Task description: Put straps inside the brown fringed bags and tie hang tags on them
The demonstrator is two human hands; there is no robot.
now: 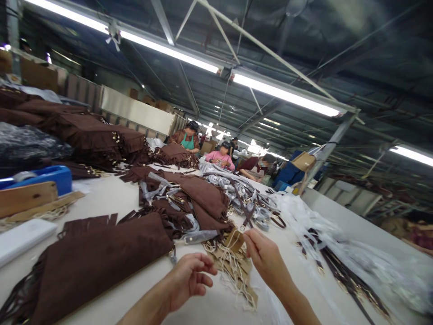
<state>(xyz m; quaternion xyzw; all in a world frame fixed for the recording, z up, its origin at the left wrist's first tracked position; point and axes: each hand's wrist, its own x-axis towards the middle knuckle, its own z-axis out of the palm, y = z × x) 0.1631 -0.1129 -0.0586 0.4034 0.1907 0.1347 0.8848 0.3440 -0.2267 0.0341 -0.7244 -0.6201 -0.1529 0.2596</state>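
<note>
My left hand (192,280) is raised over the pale table, its fingers curled but apart and nothing between them. To its right, my right hand (264,253) is closed in a pinch on a white string of a tan tag (236,239). Under and between the hands lies a heap of tan tags with white strings (237,266). A dark brown fringed suede bag (104,257) lies flat left of my left hand. Beyond the hands is a pile of brown bags (199,194) mixed with plastic-wrapped straps.
A blue tape dispenser (59,178) and a white box (25,239) are at the left. Brown bags (88,131) are stacked behind. Dark straps (348,275) and clear plastic (379,266) lie at the right. Several people sit at the far end.
</note>
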